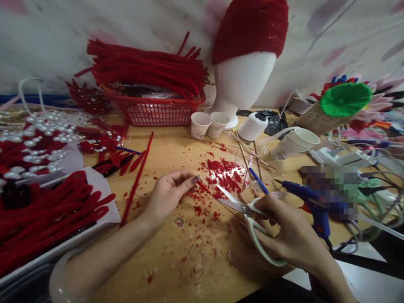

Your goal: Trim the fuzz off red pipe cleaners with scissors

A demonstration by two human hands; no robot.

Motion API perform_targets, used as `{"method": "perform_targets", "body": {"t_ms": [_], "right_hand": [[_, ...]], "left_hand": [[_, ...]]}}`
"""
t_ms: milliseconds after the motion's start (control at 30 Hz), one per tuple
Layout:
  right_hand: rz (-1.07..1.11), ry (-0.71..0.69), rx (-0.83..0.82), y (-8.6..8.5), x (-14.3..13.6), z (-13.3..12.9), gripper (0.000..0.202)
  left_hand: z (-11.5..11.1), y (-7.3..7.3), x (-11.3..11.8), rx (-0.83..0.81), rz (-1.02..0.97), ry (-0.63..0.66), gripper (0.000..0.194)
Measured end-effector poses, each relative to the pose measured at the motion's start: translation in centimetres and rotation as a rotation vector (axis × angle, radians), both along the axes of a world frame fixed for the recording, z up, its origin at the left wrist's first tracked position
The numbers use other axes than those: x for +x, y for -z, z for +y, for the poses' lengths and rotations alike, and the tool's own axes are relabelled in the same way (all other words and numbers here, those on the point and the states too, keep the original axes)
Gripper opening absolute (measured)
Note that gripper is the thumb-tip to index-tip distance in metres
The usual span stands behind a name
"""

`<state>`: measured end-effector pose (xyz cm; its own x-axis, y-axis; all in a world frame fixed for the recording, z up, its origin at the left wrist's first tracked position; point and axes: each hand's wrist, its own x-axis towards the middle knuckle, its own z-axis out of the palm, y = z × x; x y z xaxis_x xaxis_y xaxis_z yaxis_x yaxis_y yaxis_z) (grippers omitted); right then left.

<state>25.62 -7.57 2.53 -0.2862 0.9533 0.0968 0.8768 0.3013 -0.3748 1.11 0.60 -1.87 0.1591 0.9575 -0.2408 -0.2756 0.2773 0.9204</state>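
My left hand (173, 189) is closed in a pinch between thumb and forefinger on a thin red pipe cleaner (204, 187), which slants down to the right. Along its far part it looks like bare wire. The scissors (244, 209), with pale green handles, are in my right hand (284, 227), thumb and fingers through the loops. Their blades are parted and close to the pipe cleaner; whether they touch it I cannot tell. Red fuzz clippings (224, 172) are scattered over the table beneath and behind the blades.
Behind stand a red basket (154, 112) of pipe cleaners, paper cups (200, 125), a thread cone (253, 126) and a white mannequin head (243, 80). A blue glue gun (315, 206) lies right, near cables. A white box (109, 206) of red loops sits left.
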Motion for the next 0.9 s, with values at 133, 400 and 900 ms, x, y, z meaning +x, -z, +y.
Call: {"method": "perform_targets", "body": {"t_ms": [133, 400, 900], "right_hand": [[-0.024, -0.012, -0.021, 0.6, -0.1, 0.2, 0.019], [-0.038, 0.018, -0.017, 1.3, -0.7, 0.5, 0.017], [-0.038, 0.02, 0.007, 2.0, -0.7, 0.4, 0.018]], "left_hand": [[0.0, 0.3, 0.0, 0.012, -0.02, 0.003, 0.015], [-0.1, 0.2, 0.0, -0.005, -0.027, 0.01, 0.016], [-0.2, -0.1, -0.1, -0.006, -0.017, 0.027, 0.014]]}}
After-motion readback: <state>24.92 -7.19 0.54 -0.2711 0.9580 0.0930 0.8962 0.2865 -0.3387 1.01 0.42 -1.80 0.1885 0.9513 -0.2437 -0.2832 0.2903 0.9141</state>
